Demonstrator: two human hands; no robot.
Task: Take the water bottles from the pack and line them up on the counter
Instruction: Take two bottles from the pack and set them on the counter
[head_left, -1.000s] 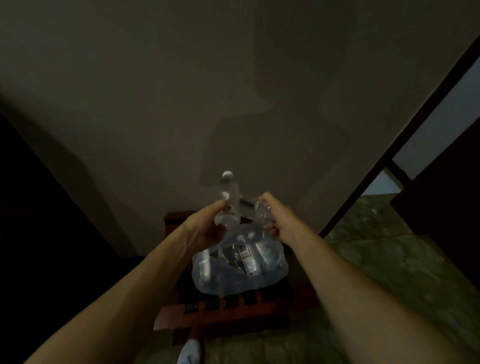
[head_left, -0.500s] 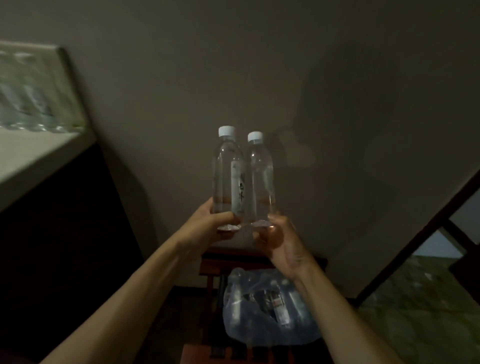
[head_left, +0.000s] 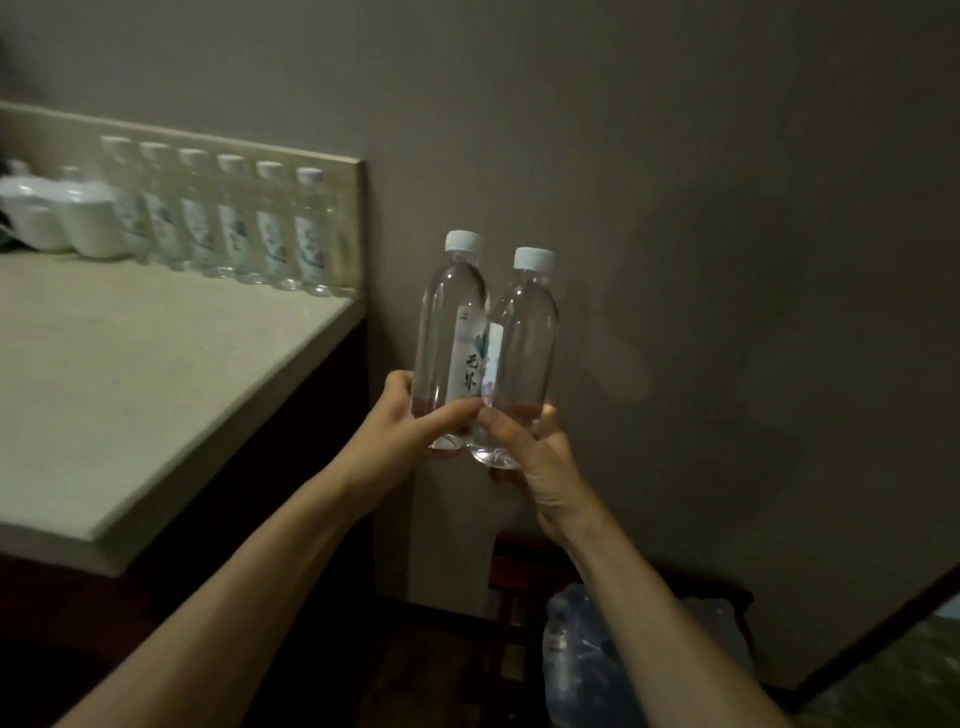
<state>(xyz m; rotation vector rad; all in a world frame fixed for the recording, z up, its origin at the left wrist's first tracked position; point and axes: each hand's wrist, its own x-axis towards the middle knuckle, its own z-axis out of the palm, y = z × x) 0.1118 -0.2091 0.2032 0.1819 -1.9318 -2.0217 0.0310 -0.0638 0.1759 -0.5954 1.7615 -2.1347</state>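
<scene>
The left hand (head_left: 415, 423) and the right hand (head_left: 524, 441) are each gripping one upright bottle (head_left: 449, 332) by its base. The row of bottles (head_left: 218, 218) is standing on the counter (head_left: 156, 374), up and to the left, so the left hand is nearer to its free end.

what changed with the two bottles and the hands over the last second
Both hands lifted two clear plastic water bottles with white caps out of the plastic-wrapped pack and carried them up and left toward the pale counter. The left hand grips the left bottle, the right hand the right bottle. Unchanged: both grips near the bottle bases, bottles upright and side by side.
</scene>
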